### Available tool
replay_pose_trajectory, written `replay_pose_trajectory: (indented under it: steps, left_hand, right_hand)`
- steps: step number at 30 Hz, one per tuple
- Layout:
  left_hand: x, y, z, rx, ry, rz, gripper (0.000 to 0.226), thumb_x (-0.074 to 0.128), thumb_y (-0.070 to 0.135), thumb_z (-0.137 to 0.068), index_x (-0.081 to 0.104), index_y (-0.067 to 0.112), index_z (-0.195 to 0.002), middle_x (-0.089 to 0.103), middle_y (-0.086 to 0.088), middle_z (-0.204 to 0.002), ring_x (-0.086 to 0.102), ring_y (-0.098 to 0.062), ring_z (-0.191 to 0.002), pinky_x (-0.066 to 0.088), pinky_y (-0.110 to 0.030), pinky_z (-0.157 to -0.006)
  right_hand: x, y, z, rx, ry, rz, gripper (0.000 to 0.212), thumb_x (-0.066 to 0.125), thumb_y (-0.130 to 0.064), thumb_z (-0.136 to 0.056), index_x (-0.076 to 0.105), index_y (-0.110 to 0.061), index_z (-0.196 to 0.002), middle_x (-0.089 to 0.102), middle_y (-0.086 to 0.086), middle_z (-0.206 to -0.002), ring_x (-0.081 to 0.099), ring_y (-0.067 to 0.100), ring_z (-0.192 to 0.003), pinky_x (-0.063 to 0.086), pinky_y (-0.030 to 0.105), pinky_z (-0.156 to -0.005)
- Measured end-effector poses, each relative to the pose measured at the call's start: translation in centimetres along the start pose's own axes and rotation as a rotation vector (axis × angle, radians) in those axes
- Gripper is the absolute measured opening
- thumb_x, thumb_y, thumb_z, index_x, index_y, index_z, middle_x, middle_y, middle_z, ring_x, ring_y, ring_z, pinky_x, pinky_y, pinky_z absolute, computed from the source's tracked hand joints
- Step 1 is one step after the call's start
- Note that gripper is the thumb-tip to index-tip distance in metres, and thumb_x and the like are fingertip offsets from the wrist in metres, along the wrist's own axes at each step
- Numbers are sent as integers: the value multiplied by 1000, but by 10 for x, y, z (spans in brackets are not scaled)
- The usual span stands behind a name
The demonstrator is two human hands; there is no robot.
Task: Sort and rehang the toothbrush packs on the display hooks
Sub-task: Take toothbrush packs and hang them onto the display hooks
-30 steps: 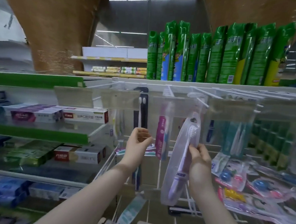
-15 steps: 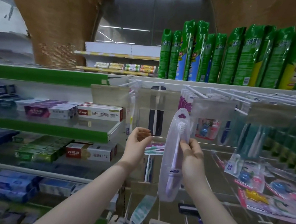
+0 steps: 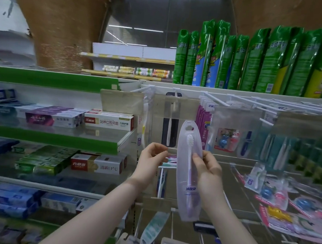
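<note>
Right hand (image 3: 209, 171) grips a clear oval plastic toothbrush pack (image 3: 184, 170) upright; beside it, left hand (image 3: 151, 159) hovers loosely curled, empty.

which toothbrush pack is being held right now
The clear oval pack with the white-headed brush, pinched upright by the right hand; the dark pack and pink packs behind it hang on hooks.

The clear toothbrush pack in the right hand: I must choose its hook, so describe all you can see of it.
The clear toothbrush pack is a long, rounded, see-through plastic blister with a hang hole on top, holding one toothbrush, white head up, lilac handle. It is held nearly upright, off any hook; the right hand pinches its middle.
</note>
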State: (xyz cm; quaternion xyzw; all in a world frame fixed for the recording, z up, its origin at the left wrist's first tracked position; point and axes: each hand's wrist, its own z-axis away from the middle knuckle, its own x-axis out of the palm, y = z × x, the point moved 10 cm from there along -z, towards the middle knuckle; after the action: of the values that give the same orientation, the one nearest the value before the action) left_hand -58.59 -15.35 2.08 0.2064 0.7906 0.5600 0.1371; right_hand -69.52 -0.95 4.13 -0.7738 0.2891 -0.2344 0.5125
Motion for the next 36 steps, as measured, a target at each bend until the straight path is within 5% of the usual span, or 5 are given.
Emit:
replay_pose_trajectory:
  steps: [4, 12, 25, 32, 36]
  left_hand:
    - [20, 4, 4, 12, -59, -3, 11, 60, 6, -89, 61, 0, -99, 67, -2, -77, 62, -6, -64, 50, -15, -60]
    - [95, 13, 10, 40, -181, 13, 3, 59, 7, -90, 62, 6, -90, 66, 7, -64, 61, -6, -60, 48, -17, -57]
    - [256, 43, 27, 27, -270, 134, 14, 51, 8, -95, 60, 4, -86, 63, 2, -63, 55, -10, -55, 44, -18, -54]
    - [303, 84, 42, 165, -270, 165, 29, 39, 18, -100, 63, 5, -89, 62, -12, -79, 57, -24, -72, 49, -33, -68]
    - [318, 104, 47, 219, -211, 169, 22, 50, 26, -93, 62, 14, -79, 63, -2, -71, 59, -17, -67, 50, -24, -61]
  right_hand:
    - [-12, -3, 0, -35, -6, -7, 15, 50, -17, -96, 58, -10, -85, 62, -6, -64, 57, 4, -58, 46, 16, -54]
    - [-75, -12, -2, -68, 25, 73, 14, 48, -23, -97, 60, -19, -91, 65, -4, -81, 61, 1, -71, 46, 14, -58]
    - [-234, -23, -22, -113, 165, 172, 26, 48, -13, -96, 42, -11, -70, 34, -2, -59, 32, 12, -56, 29, 30, -61]
    - [-265, -31, -36, -183, 85, 91, 17, 47, -20, -97, 56, -17, -82, 53, -5, -66, 49, 10, -64, 38, 21, -57]
    - [-276, -44, -41, -266, 63, 56, 15, 48, -19, -97, 55, -13, -86, 54, 6, -73, 50, 22, -67, 40, 30, -62]
